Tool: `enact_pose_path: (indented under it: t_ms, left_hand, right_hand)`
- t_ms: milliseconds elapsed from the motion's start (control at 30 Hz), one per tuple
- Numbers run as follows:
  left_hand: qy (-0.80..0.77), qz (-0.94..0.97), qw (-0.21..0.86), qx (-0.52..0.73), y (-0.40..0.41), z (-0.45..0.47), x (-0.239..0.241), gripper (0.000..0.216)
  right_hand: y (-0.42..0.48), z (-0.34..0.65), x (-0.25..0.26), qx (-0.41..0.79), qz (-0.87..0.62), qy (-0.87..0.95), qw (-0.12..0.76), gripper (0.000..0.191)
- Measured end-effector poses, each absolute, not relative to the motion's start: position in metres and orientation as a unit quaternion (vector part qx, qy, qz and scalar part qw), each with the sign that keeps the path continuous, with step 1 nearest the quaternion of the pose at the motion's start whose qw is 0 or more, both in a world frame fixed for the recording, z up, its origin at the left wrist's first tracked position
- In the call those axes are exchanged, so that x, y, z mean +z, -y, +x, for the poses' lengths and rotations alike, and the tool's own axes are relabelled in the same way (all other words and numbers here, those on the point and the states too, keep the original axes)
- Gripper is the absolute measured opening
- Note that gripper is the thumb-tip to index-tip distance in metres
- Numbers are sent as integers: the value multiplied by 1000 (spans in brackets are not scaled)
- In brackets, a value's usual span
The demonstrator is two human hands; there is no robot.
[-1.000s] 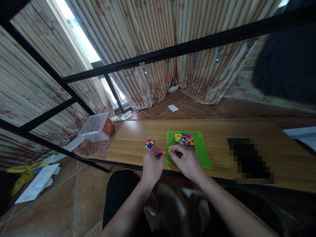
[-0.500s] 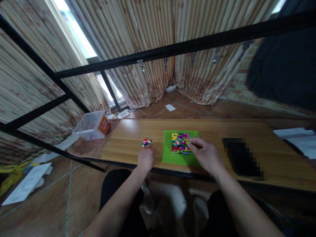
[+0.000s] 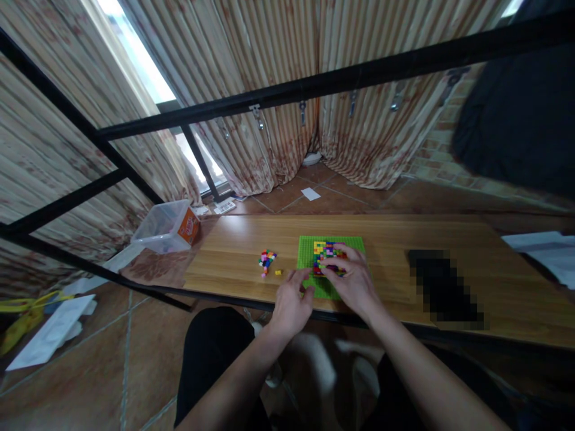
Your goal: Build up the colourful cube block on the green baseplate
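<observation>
My right hand (image 3: pixel 353 278) is over a block of stacked multicoloured toy bricks (image 3: pixel 320 246), its thumb and a finger closed on a small lime-green brick (image 3: pixel 322 264) at the block's left side. The other fingers lie across the block and hide much of it. That block stands on a green studded baseplate (image 3: pixel 308 245). At the baseplate's front left edge is my left hand (image 3: pixel 291 304), thumb and fingers apart, with nothing visible between them. Loose small bricks (image 3: pixel 268 258) lie in a pile on the wood to the left, and a single yellow brick (image 3: pixel 278 272) sits beside them.
The wooden table (image 3: pixel 233 251) has a dark, pixelated flat object (image 3: pixel 442 284) on its right. Beyond the left end stands a clear plastic bin (image 3: pixel 164 230) with an orange label. A black metal bar (image 3: pixel 287 99) with hanging clips crosses in front of the curtains.
My left hand has moved right, from the loose pile to the baseplate's edge, uncovering the yellow brick. My right hand has shifted left across the block with the lime-green brick.
</observation>
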State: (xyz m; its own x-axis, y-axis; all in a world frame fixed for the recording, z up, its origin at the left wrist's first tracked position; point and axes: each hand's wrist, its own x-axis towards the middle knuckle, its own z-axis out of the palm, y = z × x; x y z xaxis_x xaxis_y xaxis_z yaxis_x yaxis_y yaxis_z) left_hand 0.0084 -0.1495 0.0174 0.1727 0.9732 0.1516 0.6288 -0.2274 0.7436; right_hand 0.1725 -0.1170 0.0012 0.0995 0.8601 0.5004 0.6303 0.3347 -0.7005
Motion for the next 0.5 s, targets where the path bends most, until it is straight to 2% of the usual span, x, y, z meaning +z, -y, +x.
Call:
enact_pose_path:
  t_ms: [200, 500]
  left_hand:
    - [-539, 717, 316, 309, 150, 17, 16, 45]
    - [-523, 699, 363, 326, 149, 21, 13, 48]
  right_hand:
    - [119, 176, 1, 115, -581, 663, 458, 12]
    - [119, 172, -2, 100, -575, 658, 475, 10]
